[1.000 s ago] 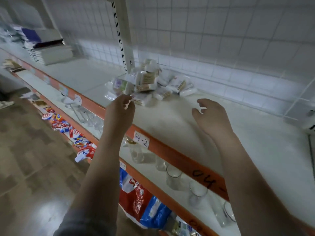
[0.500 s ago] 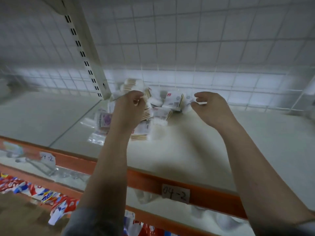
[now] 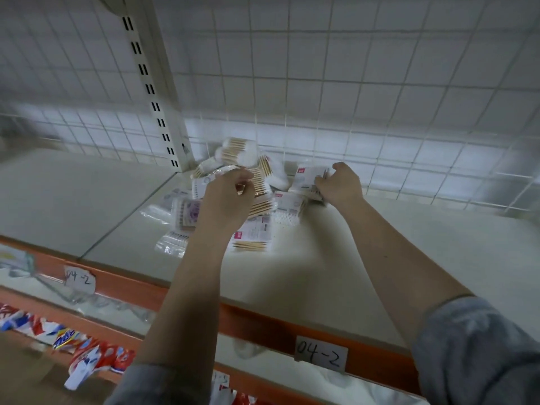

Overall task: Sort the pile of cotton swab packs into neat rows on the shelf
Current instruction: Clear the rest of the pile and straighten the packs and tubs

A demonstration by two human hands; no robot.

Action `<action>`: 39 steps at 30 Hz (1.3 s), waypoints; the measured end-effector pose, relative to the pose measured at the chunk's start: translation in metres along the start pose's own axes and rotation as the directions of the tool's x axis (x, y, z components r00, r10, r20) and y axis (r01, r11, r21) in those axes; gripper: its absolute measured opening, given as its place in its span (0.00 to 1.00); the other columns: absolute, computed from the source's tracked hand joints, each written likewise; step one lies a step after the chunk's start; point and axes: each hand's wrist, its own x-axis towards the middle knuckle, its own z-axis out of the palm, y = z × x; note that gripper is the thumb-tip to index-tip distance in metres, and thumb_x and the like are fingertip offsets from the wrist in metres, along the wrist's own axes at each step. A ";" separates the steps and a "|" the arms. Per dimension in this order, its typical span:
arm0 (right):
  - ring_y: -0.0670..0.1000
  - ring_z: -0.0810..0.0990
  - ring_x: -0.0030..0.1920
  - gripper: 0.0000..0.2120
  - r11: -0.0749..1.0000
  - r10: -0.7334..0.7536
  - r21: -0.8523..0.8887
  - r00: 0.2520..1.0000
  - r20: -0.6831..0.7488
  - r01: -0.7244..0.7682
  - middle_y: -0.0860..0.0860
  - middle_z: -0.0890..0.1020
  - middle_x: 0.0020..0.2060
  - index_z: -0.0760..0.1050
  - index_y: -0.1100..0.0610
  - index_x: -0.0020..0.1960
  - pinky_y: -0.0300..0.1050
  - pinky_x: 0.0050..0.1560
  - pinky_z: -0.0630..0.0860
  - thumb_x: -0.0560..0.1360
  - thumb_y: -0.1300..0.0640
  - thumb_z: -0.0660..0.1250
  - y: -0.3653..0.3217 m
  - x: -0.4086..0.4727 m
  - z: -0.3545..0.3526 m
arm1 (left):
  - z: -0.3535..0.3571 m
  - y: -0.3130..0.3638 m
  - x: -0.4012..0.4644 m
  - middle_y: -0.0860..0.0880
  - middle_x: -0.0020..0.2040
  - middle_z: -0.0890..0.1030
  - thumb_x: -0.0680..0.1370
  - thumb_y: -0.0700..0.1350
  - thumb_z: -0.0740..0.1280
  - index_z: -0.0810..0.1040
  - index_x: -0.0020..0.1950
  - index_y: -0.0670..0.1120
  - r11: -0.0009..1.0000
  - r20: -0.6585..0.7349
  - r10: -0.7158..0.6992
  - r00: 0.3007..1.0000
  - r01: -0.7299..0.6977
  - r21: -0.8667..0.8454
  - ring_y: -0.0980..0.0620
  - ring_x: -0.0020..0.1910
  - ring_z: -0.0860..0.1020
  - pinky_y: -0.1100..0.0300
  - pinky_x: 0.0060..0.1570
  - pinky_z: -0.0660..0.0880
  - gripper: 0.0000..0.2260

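Reaching into the pile of cotton swab packs (image 3: 257, 197) on the shelf (image 3: 336, 264), left hand (image 3: 226, 200) and right hand (image 3: 340, 187) each curl fingers onto a pack.

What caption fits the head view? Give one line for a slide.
Both hands, left hand and right hand, grip packs in the jumbled pile of wooden-stick cotton swab packs on the white shelf.

Shop aisle: orange-edged shelves (image 3: 263, 320), handwritten shelf labels (image 3: 320, 353), snack packets (image 3: 87, 352) below.
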 end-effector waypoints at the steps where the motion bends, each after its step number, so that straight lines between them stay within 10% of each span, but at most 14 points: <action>1: 0.57 0.77 0.55 0.22 1.000 0.005 -0.014 1.000 -0.004 -0.005 0.57 0.78 0.57 0.64 0.62 0.68 0.40 0.46 0.68 0.76 0.58 0.62 0.001 0.002 0.002 | 0.000 0.001 -0.002 0.52 0.57 0.80 0.78 0.41 0.61 0.78 0.60 0.47 1.000 0.003 0.000 1.000 0.000 0.005 0.61 0.51 0.74 0.74 0.48 0.64 0.13; 10: 0.60 0.77 0.58 0.24 0.994 0.101 0.047 0.994 -0.041 -0.099 0.60 0.76 0.58 0.63 0.65 0.61 0.48 0.50 0.75 0.72 0.58 0.70 -0.003 0.012 0.019 | -0.001 0.003 -0.004 0.53 0.55 0.80 0.78 0.41 0.62 0.79 0.58 0.47 1.000 -0.011 0.019 1.000 -0.019 0.000 0.62 0.48 0.74 0.77 0.46 0.63 0.11; 14: 0.54 0.75 0.37 0.11 0.996 0.056 0.069 0.998 -0.027 -0.054 0.53 0.73 0.33 0.69 0.61 0.36 0.39 0.27 0.65 0.71 0.59 0.70 -0.002 0.012 0.019 | -0.001 0.001 -0.005 0.54 0.55 0.80 0.78 0.42 0.62 0.79 0.59 0.48 1.000 0.006 0.014 1.000 -0.014 0.011 0.62 0.48 0.74 0.74 0.47 0.64 0.11; 26: 0.47 0.68 0.27 0.12 0.968 -0.055 0.233 0.985 -0.164 0.093 0.48 0.72 0.25 0.69 0.57 0.31 0.32 0.25 0.64 0.72 0.61 0.67 0.020 -0.021 -0.059 | 0.041 0.040 0.007 0.48 0.51 0.82 0.77 0.40 0.62 0.80 0.55 0.44 0.995 0.060 0.072 0.996 -0.067 -0.077 0.49 0.52 0.79 0.64 0.54 0.72 0.10; 30: 0.48 0.70 0.28 0.11 0.965 -0.051 0.242 0.978 -0.204 0.101 0.52 0.75 0.29 0.70 0.58 0.33 0.31 0.26 0.65 0.73 0.61 0.67 0.038 -0.043 -0.085 | 0.070 0.056 0.024 0.48 0.30 0.69 0.77 0.40 0.59 0.67 0.32 0.43 0.999 0.217 0.035 0.975 -0.039 0.011 0.45 0.35 0.70 0.61 0.29 0.63 0.12; 39: 0.49 0.69 0.31 0.07 0.952 0.077 0.305 0.950 -0.303 0.021 0.52 0.75 0.31 0.75 0.64 0.42 0.38 0.29 0.64 0.73 0.59 0.68 0.081 -0.086 -0.109 | 0.117 0.065 0.054 0.39 0.60 0.77 0.80 0.49 0.58 0.69 0.66 0.38 0.965 0.418 -0.140 0.897 0.029 0.261 0.41 0.59 0.74 0.54 0.56 0.70 0.19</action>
